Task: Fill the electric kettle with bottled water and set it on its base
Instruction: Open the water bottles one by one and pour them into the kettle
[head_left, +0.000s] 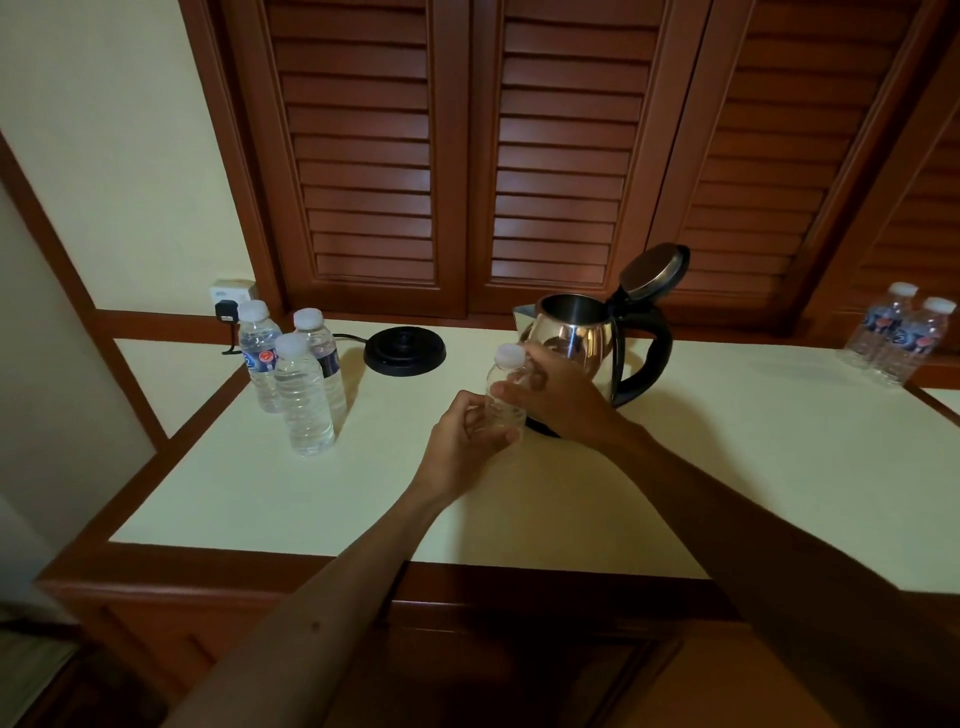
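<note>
Left hand (467, 441) grips a clear bottle (503, 400), its white cap on; right hand (558, 395) wraps its neck | kettle (576, 338) just behind hands, lid up, off its base (405, 351) far-left | pouring, seating remain | 3 bottles (296, 374) left: labels unreadable

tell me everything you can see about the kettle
The kettle is a rounded, shiny metal jug with a black handle on its right side and a short spout on its left. Its hinged lid stands tipped back, so the mouth is open. It sits upright on the pale tabletop, apart from its round black base, which lies to the left. The right hand and the held bottle partly cover its lower front.
</note>
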